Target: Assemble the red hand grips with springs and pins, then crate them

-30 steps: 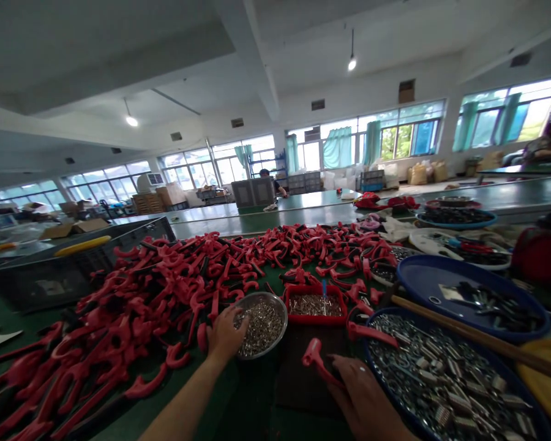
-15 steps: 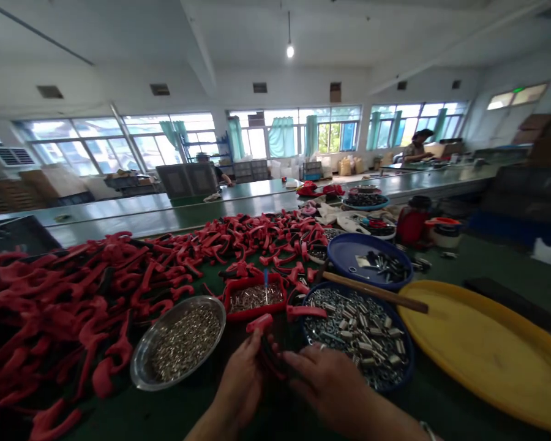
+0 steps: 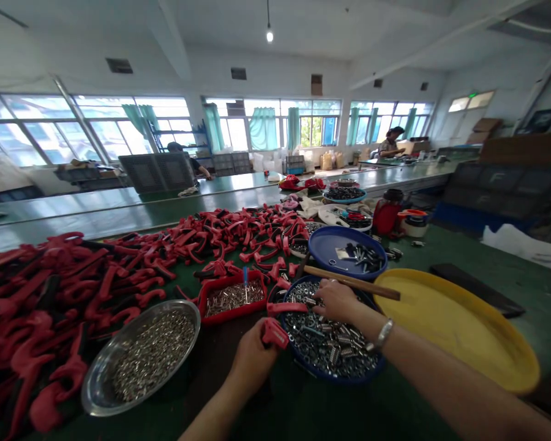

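Note:
My left hand [image 3: 251, 355] is closed around a red plastic tool handle [image 3: 275, 334], whose head sticks out past the thumb; the rest is hidden in the palm. My right hand [image 3: 338, 300] is over a blue round tray [image 3: 310, 369] heaped with metal springs [image 3: 344, 339], bolts and small rings. Its fingers bend down into the pile, and what they pinch, if anything, cannot be made out. Another red handle [image 3: 287, 307] lies across the tray's left rim, and a wooden-handled hammer [image 3: 353, 282] rests over the back of it.
Left of my hands stand a steel bowl [image 3: 89, 392] of small metal pieces and a red tray [image 3: 204, 306] of pins. A large pile of red handles [image 3: 119, 269] covers the left. A blue dish [image 3: 319, 242] and yellow tray [image 3: 459, 331] lie right. Two people sit farther back.
My right hand has left the red handle and moved right and forward into the tray of springs. My left hand keeps the handle, now turned. The view has swung right.

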### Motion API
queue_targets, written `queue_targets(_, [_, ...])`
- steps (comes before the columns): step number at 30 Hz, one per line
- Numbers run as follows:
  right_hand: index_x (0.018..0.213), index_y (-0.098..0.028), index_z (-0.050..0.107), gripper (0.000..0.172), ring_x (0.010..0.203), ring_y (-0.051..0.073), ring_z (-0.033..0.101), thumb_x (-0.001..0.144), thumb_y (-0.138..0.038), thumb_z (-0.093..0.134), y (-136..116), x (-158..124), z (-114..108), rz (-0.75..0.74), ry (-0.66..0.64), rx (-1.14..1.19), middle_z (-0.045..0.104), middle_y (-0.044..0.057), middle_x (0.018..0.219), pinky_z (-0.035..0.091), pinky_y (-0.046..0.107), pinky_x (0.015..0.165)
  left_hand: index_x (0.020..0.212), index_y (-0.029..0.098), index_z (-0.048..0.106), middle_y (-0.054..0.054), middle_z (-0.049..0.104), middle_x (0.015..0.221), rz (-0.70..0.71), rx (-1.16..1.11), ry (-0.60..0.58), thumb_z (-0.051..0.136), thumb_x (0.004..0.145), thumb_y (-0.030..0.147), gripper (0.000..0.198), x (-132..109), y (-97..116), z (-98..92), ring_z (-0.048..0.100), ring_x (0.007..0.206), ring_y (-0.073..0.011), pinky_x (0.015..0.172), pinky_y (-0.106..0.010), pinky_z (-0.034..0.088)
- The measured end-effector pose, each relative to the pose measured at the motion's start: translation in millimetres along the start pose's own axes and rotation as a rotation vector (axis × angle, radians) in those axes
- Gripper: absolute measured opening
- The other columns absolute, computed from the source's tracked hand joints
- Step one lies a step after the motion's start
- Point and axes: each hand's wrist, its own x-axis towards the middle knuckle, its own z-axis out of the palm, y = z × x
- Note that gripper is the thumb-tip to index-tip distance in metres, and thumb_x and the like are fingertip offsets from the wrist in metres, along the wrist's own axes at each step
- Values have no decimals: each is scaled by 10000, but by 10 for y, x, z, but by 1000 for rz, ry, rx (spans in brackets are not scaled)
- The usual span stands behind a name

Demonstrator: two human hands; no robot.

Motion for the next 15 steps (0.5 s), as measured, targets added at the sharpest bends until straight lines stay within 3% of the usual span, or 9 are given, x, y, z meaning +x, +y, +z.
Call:
queue_targets(3, [734,-148,654,133,944,314,530,645,-245,658,-76,185,39,41,37,143,616,139,925,384,424,817,1061,219,587,-36,626,1075,92,370,38,543,678,130,395,271,48,-47,564,986,-185,854,-274,401])
queue_targets(6, [745,-145,630,179,839,249,565,718,-318,597,34,191,-34,54,74,382,628,110,838,428,348,720,1076,259,582,-33,628,1082,38,693,39,511,705,130,399,462,103,-91,580,972,-192,822,-271,411])
queue_targets(11, [999,-184,554,386,592,131,563,835,-489,384,313,-249,-211,91,85,825,632,58,791,393,214,443,952,214,600,-93,652,947,-49,862,115,437,789,243,232,640,247,-142,611,853,-251,719,-332,429])
queue_targets(13, [1003,-207,548,343,608,126,576,816,-476,443,366,-495,-231,148,73,1101,632,45,798,398,201,440,975,192,581,-114,638,961,-44,898,141,419,794,239,248,681,318,-120,609,853,-258,717,-346,429])
queue_targets(15, [959,-227,569,252,675,130,597,766,-388,566,387,-710,-213,255,49,1474,637,29,813,442,204,509,984,186,578,-105,633,964,53,920,55,435,780,230,253,714,397,-24,604,869,-244,727,-328,432])
